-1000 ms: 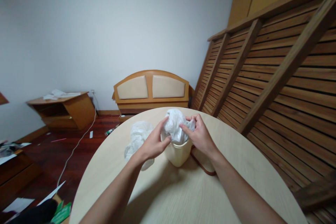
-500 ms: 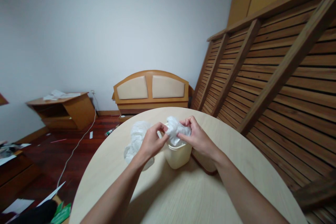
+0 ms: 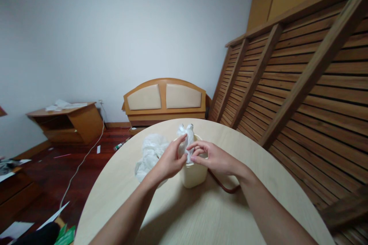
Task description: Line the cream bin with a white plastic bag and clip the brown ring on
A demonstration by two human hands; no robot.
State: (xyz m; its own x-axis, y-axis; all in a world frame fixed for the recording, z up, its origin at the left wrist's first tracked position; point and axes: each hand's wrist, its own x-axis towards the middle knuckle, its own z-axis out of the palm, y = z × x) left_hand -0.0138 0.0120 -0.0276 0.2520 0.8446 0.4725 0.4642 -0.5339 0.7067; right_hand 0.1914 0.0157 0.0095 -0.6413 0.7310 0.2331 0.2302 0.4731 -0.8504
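A small cream bin stands upright on the round table, with a thin white plastic bag bunched above its opening. My left hand is at the bin's left rim, its thumb and fingers closed about the left side of the bag. From the right, my right hand reaches over the rim with bent fingers pinching the bag's lower part. Two twisted ends of the bag stick up beyond my fingers. Left of the bin lies a crumpled heap of white plastic, partly behind my left forearm.
A brown curved strip lies right of the bin, partly under my right wrist. The pale round table fills the foreground. Beyond it stand a wooden headboard, a low cabinet and a leaning slatted wooden frame.
The bag has gone from a loose bunch to a narrower upright twist with two ends showing. My right hand has turned inward and lower; my left hand has shifted slightly right.
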